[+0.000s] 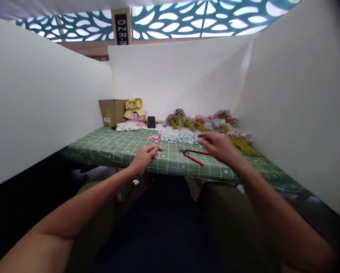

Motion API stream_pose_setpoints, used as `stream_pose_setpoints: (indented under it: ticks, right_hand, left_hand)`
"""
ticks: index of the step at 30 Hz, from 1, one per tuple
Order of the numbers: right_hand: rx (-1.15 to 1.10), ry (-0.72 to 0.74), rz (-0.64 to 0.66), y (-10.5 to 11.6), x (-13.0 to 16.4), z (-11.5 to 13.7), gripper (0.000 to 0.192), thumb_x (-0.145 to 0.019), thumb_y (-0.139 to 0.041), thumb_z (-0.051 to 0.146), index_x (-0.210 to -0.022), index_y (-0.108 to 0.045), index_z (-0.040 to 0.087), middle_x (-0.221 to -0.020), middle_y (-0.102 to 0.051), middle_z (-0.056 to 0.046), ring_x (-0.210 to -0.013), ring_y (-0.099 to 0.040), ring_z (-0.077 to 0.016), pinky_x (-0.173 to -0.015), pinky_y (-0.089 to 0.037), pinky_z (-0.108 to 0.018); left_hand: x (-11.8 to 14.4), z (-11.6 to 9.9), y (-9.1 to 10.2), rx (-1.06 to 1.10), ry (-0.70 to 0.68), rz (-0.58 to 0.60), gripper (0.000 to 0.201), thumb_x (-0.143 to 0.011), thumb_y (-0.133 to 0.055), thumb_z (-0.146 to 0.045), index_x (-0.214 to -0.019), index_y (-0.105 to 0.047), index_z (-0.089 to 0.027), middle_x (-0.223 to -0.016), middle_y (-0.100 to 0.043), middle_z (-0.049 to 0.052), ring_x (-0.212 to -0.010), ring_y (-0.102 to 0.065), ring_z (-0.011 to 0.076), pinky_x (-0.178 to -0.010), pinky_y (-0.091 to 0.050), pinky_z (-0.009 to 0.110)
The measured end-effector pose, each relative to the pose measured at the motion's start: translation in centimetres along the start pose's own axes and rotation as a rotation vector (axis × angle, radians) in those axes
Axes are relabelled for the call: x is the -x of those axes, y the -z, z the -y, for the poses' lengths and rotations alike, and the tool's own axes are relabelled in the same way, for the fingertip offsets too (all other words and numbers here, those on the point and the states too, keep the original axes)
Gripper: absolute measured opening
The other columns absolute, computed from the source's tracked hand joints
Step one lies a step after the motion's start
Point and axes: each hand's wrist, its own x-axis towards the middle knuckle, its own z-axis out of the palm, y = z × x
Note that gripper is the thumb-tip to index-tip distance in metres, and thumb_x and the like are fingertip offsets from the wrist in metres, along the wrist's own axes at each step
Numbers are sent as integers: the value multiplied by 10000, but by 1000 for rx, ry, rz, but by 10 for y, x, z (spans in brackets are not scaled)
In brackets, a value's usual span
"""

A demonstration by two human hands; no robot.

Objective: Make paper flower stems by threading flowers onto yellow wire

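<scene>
Hands work over a green checked cloth [113, 146] that covers the table at mid-frame. Left hand [144, 158], centre-left, hovers above the near edge of the cloth with thumb and fingers pinched together; whether anything sits in the pinch cannot be told. Right hand [219, 146], just right of centre, is loosely spread, palm down, fingers pointing left, and holds nothing that can be seen. It sits over the far ends of the pliers' handles.

Pliers [193, 155] with red handles lie flat on the cloth between the two hands, jaws toward the left. Beads [175, 136], a scatter of small pink, white and pale blue pieces, lie just behind the pliers, close to the right fingertips. One small white piece [135, 182] shows below the left wrist, under the table edge.

Bouquets [215, 119] with yellow stems lie in a row at the back right of the cloth. Box [112, 111] of brown card stands at the back left, with a yellow bow [134, 106] beside it and a small dark phone [151, 121] standing just to the right. White panels [39, 110] wall the table on three sides
</scene>
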Motion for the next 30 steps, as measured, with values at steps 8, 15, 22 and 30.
stream_pose_setpoints:
  ticks: [8,15,22,30]
  right_hand:
    - [354,-232,379,-67,-5,-57,696,-766,-633,570,-1305,-540,141,-1226,-605,-182,-1106,-559,-323,-864,-426,-323]
    - [436,-229,367,-70,-5,-55,702,-775,-577,595,-1285,-547,114,-1125,-629,-199,-1017,-577,-318,-796,-417,-324]
    - [432,-189,400,-70,-3,-42,333,-781,-587,373,-997,-664,132,-1051,-635,-169,-885,-604,-264,-700,-402,-291]
    - [202,-199,394,-73,3,-17,255,-814,-532,200,-1027,-633,105,-1000,-636,-152,-897,-579,-224,-725,-410,-283]
  left_hand:
    - [7,-3,-7,-136,-31,57,261,-859,-536,-346,-1034,-616,-170,-586,-490,-39,-462,-307,61,-458,-208,196]
    - [15,-10,-15,-336,-172,45,240,-876,-513,-307,-1022,-659,-184,-570,-493,-28,-537,-401,101,-532,-291,226]
    - [21,-15,-18,-454,-316,-49,201,-860,-538,-282,-940,-701,-197,-701,-596,11,-584,-436,117,-551,-307,242]
    - [24,-23,-22,-420,-291,-46,205,-853,-540,-303,-881,-709,-189,-664,-600,10,-613,-492,134,-597,-355,244]
